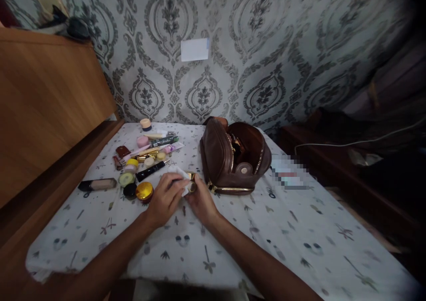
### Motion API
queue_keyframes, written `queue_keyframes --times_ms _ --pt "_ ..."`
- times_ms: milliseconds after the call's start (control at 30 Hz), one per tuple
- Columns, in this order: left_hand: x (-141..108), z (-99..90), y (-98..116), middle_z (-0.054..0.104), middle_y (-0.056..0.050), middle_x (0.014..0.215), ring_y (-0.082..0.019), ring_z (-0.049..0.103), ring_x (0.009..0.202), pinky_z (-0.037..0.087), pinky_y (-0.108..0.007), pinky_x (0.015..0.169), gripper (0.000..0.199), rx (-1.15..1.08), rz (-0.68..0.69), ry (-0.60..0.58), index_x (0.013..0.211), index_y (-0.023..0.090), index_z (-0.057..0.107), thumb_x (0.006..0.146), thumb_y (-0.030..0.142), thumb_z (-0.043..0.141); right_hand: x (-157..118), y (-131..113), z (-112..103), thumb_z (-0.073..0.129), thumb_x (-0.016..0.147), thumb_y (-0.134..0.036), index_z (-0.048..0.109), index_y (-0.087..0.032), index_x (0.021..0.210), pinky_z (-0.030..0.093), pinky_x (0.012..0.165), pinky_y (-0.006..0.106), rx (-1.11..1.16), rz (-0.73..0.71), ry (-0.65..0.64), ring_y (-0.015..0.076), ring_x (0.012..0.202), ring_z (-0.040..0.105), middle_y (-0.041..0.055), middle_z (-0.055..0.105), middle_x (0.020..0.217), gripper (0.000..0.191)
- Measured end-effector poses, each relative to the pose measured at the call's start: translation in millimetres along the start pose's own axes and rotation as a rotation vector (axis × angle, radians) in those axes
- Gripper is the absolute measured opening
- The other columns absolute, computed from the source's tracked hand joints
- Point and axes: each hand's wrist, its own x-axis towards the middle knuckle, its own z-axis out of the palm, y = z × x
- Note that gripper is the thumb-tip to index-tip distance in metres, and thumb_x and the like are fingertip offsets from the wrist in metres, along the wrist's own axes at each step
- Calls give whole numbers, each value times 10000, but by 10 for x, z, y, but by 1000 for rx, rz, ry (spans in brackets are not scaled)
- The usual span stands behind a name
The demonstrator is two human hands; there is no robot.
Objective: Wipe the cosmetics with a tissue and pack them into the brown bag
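Note:
My left hand is closed on a white wipe, which it presses against a small shiny gold item. My right hand grips that gold item; its kind is mostly hidden by my fingers. Just right of my hands stands a brown cosmetic bag, unzipped, its flap folded back. To the left lie several cosmetics: a black tube, a jar with a gold-yellow lid, a black round lid or jar, a green-tinted jar and a pink round container.
A foundation bottle with a black cap lies at the left of the patterned tablecloth. A small peach-lidded jar stands near the wall. A wooden cabinet borders the left side. A blurred flat packet lies right of the bag.

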Motion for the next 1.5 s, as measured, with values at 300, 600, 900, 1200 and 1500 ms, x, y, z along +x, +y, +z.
queue_keyframes --times_ms 300,600,900,1200,1500 --pt "29 -1 -102 648 -56 1016 -208 608 940 477 -334 845 192 -210 -412 17 1104 205 597 949 265 502 -46 -218 47 678 832 -517 680 -192 972 478 501 214 337 268 -131 143 636 670 26 750 841 354" --pt "12 45 -173 645 -30 981 -186 608 887 479 -292 797 190 -386 -601 53 1069 210 595 933 317 518 -31 -178 17 578 903 -532 648 -228 1019 531 617 264 267 264 -124 166 779 678 29 751 948 332" --pt "33 15 -133 637 -60 1027 -215 600 964 469 -343 860 195 -242 -500 25 1084 203 601 935 301 522 60 -115 -35 576 925 -509 681 -198 972 569 641 271 359 318 -49 159 779 688 30 751 920 332" --pt "32 -4 -76 652 -67 1054 -219 600 1024 469 -370 913 204 -192 -285 -26 1129 225 604 962 241 490 -11 -160 3 793 759 -354 698 -200 928 592 649 253 344 230 -18 144 791 681 4 742 924 248" --pt "19 15 -152 644 -60 1067 -210 602 985 466 -334 882 205 -245 -448 14 1117 205 590 950 280 498 8 -225 -19 708 856 -376 688 -190 951 611 625 235 418 301 -65 146 788 690 27 747 954 209"
